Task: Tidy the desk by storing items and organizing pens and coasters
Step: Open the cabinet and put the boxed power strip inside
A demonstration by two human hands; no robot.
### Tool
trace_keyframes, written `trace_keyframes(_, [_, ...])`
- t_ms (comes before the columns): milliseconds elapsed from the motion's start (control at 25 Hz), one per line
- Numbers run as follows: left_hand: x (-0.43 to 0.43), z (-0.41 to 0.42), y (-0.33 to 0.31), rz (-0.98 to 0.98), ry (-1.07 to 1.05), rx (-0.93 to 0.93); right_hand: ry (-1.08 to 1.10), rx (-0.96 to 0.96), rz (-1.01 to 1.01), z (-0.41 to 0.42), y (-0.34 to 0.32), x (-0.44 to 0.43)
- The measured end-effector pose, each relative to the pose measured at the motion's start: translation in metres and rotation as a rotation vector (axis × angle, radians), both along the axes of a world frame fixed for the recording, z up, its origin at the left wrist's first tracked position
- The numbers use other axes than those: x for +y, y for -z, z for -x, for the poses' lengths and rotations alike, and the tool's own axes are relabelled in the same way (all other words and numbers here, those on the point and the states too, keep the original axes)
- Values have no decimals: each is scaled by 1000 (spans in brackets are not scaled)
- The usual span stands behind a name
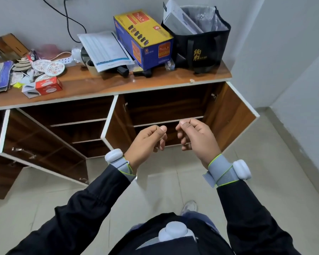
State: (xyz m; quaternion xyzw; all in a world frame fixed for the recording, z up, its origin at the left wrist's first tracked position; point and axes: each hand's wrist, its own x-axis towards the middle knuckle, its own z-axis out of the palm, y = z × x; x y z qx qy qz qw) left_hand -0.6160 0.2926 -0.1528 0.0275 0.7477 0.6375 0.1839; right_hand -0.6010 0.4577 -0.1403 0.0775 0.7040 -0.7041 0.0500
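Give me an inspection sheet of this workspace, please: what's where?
Surface: brown wooden desk top, crowded at back and left.
Job's things: round floral coasters heaped at left, overlapping.
Clutter: yellow-and-blue cardboard box, black fabric tote bag, white printed papers, red-and-white carton.
Hands: left hand and right hand in mid-air, fingers curled, holding nothing.
Cables: black cable hanging down the white wall.
Surroundings: brown cabinet doors open below; pale tiled floor.

Even, soft indoor light; wide-angle bending at edges, slight blur.
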Motion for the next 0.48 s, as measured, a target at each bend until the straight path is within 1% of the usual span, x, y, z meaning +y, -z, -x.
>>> trace_keyframes(120, [27, 50, -6, -22, -62, 8, -55, 23, 11, 57, -8, 30])
trace_keyframes(240, [39, 93, -11, -11, -116, 22, -109, 19, -25, 107, -13, 44])
trace_keyframes(320, [39, 135, -7, -13, -152, 7, -152, 13, -37, 154, -10, 43])
trace_keyframes(480, [28, 204, 2, -22, -159, 7, -147, -4, -44, 221, -3, 29])
